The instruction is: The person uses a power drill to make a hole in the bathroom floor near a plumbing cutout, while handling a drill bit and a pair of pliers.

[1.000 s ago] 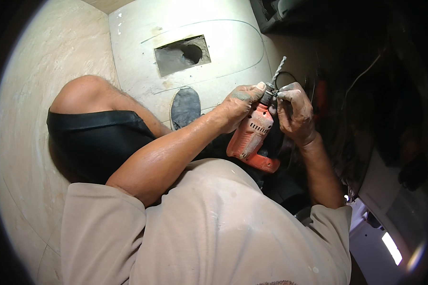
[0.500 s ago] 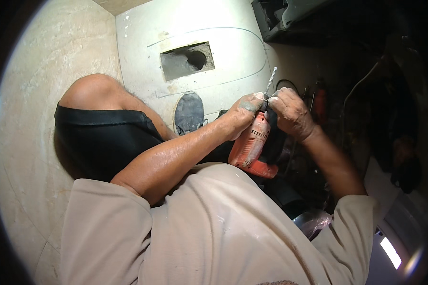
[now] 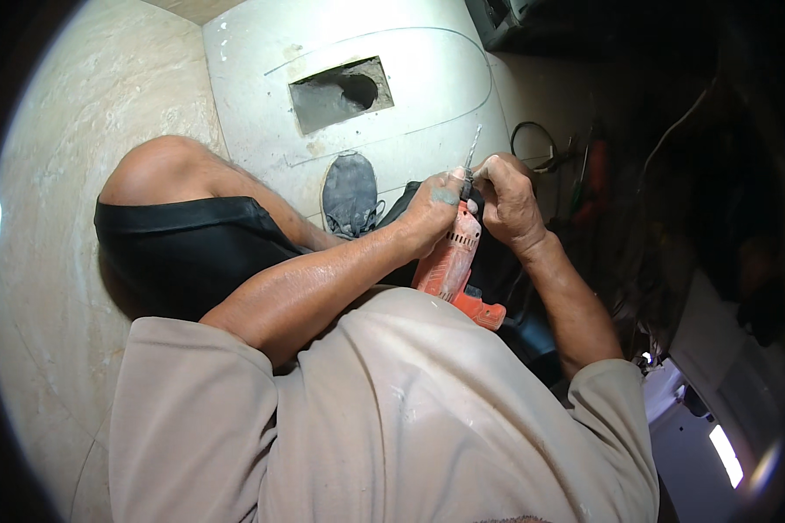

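A dusty orange-red power drill point(image 3: 446, 261) rests against my shirt, its pale bit point(image 3: 474, 146) slanting up and away from me. My left hand point(image 3: 434, 212) is closed round the front of the drill, thumb up by the dark chuck point(image 3: 467, 186). On the chuck's other side is my right hand point(image 3: 509, 202), with fingers curled and pinched together close to it. Whatever those fingers hold is hidden. The drill's handle and trigger end point(image 3: 481, 309) points to the lower right, with neither hand on it.
Ahead, a rectangular hole point(image 3: 323, 98) with a round dark opening is cut in the pale floor point(image 3: 427, 65), inside a drawn curved line. My shoe point(image 3: 351, 193) stands before it. A tiled wall point(image 3: 52, 261) rises at left. Cables and a dark-and-red tool point(image 3: 595, 170) lie in shadow at right.
The drill and both hands have shifted slightly left. My right hand has turned at the chuck, its forearm swinging inward, and its fingers are bent differently.
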The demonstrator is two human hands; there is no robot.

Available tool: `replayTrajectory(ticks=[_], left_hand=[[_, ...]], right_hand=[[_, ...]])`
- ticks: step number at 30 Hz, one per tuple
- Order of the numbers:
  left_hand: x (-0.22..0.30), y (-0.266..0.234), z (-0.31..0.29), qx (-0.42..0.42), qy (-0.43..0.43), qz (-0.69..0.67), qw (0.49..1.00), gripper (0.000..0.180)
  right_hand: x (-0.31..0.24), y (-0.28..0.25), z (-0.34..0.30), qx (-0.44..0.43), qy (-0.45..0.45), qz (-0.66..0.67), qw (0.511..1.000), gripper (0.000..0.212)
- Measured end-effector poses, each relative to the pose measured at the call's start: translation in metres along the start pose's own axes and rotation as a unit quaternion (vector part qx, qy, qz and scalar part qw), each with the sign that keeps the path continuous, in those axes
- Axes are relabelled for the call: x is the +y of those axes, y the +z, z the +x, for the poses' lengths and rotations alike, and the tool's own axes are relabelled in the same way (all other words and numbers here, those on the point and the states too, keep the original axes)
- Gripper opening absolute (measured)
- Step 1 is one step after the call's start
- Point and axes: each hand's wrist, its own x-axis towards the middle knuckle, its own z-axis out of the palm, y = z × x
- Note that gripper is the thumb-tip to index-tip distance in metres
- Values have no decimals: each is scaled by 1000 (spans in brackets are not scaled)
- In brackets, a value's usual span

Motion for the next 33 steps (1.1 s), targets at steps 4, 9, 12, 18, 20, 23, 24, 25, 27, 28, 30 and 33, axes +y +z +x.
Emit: replayTrajectory(ticks=[4,9,12,18,20,23,24,25,27,28,30,33], left_hand=[[-5,3,3,34,-24,-10,999,43],[-4,5,2,61,-23,10,998,45],[-3,4,2,64,-26,15,997,46],[-12,3,10,77,-9,34,996,47],[-13,1,11,79,-28,7,996,45],[-6,-7,9,61,-113,-123,984,37],[-4,-9,7,32,-88,-122,988,35],[-1,-12,5,30,-84,-119,989,33],[0,-12,2,40,-74,-114,990,29],[0,-12,1,59,-79,-111,989,27],[0,-12,0,58,-62,-102,991,26],[-1,-13,3,33,-65,-109,991,23]], right_hand=[[10,13,-10,21,37,28,999,18],[4,22,-9,40,168,74,982,13],[0,24,-8,43,198,63,977,12],[-2,33,-12,103,209,51,971,7],[-3,32,-9,72,231,56,969,6],[0,20,4,50,220,84,971,8],[3,14,8,-14,221,114,968,8],[4,10,12,-73,259,119,956,8],[8,2,12,-122,220,152,956,8],[9,1,9,-73,83,65,992,10],[10,1,3,-14,-112,-95,989,13],[16,-6,-2,-42,27,-75,996,10]])
